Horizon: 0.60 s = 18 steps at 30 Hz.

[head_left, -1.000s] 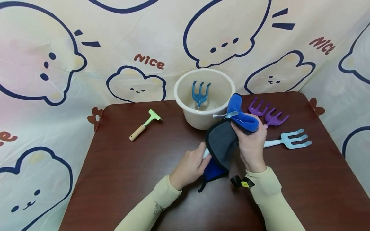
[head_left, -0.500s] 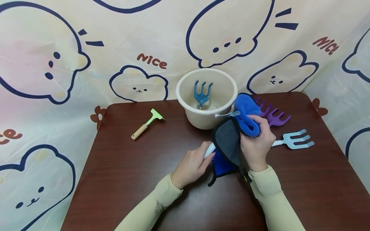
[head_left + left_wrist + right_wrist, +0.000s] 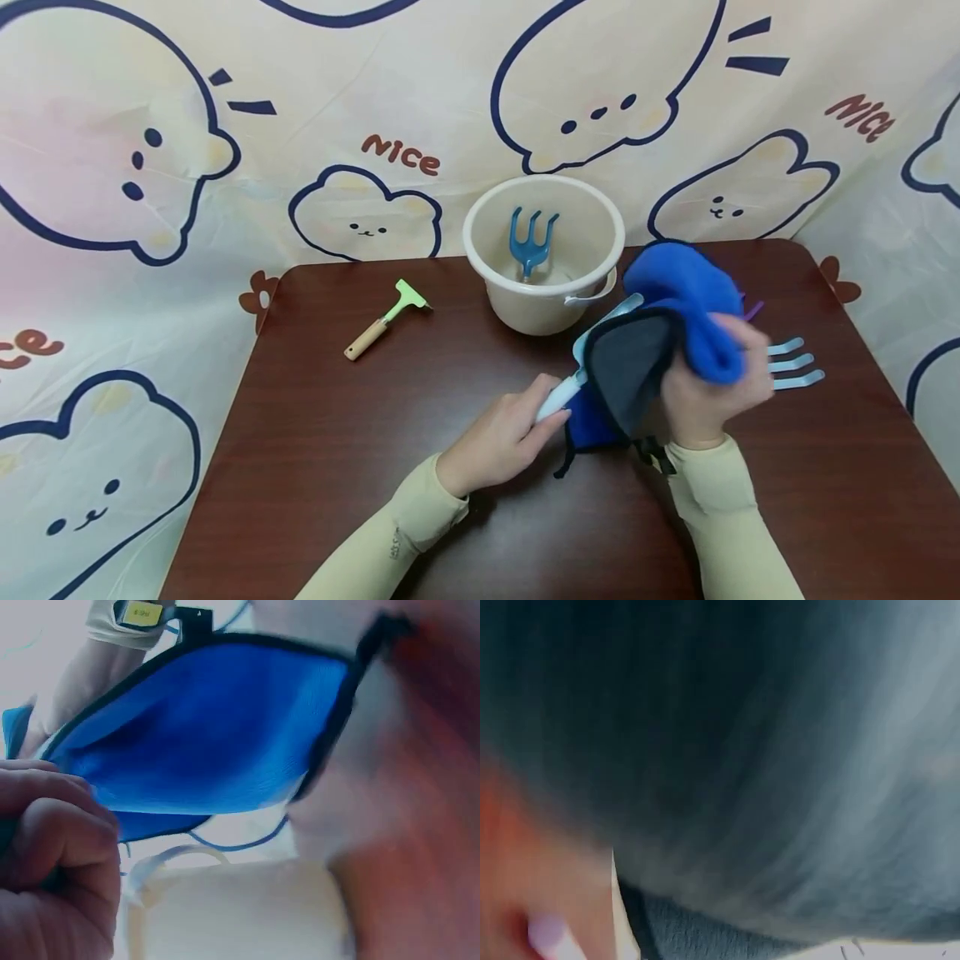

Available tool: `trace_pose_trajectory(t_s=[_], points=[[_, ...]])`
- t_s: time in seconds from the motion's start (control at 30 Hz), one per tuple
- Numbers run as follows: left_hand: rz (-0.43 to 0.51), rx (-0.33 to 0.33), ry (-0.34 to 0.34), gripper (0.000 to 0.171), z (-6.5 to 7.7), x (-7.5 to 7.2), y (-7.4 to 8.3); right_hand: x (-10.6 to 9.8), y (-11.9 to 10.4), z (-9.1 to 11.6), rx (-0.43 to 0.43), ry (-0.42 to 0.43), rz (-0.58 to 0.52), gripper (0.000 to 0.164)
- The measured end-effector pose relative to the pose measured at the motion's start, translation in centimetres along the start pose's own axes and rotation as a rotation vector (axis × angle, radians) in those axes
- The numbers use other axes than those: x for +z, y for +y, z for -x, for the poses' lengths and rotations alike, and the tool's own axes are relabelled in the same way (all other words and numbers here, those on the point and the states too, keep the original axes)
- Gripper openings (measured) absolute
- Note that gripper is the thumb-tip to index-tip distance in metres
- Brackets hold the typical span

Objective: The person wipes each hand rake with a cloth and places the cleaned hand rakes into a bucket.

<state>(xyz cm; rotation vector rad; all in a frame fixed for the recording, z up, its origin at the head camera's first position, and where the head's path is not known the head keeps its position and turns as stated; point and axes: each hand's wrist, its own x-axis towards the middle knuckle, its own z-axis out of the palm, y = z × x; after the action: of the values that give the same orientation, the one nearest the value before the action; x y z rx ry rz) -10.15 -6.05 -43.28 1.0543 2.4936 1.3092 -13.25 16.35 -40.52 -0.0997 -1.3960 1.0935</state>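
My left hand (image 3: 502, 437) grips the pale handle of a light-blue garden trowel (image 3: 576, 371), its blade slanting up toward the bucket. Part of that blade is hidden behind a cloth (image 3: 633, 367), blue on one face and dark grey on the other, with black edging. Bunched in my right hand (image 3: 712, 396), the cloth hangs beside and over the trowel. The left wrist view shows its blue face (image 3: 217, 735) spread near my curled fingers (image 3: 67, 832). In the right wrist view the blurred grey face fills most of the picture.
A cream bucket (image 3: 536, 310) with a blue fork (image 3: 530, 250) inside stands at the back. To the left lies a green-headed tool (image 3: 386, 322) with a wooden handle. Beyond my right hand are a light-blue fork (image 3: 797, 365) and purple tines (image 3: 754, 310), mostly covered.
My right hand has moved right with the cloth, now covering more of the purple tools and the light-blue fork's handle. More of the trowel shows; my left hand keeps holding it.
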Motion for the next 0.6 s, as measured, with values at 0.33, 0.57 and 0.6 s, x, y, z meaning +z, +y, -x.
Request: trace_pose_trajectory(t_s=[0.33, 0.57, 0.6], points=[[0.031, -0.015, 0.202, 0.023, 0.0, -0.4, -0.6, -0.4, -1.6, -3.6, 0.213, 0.048, -0.291, 0.033], [0.165, -0.063, 0.295, 0.029, -0.1, -0.5, -0.5, 0.0, -2.9, -1.0, 0.193, -0.242, -0.289, 0.044], [0.138, -0.057, 0.316, 0.03, 0.0, -0.5, -0.5, 0.1, -2.9, -0.3, 0.194, -0.303, -0.275, 0.048]])
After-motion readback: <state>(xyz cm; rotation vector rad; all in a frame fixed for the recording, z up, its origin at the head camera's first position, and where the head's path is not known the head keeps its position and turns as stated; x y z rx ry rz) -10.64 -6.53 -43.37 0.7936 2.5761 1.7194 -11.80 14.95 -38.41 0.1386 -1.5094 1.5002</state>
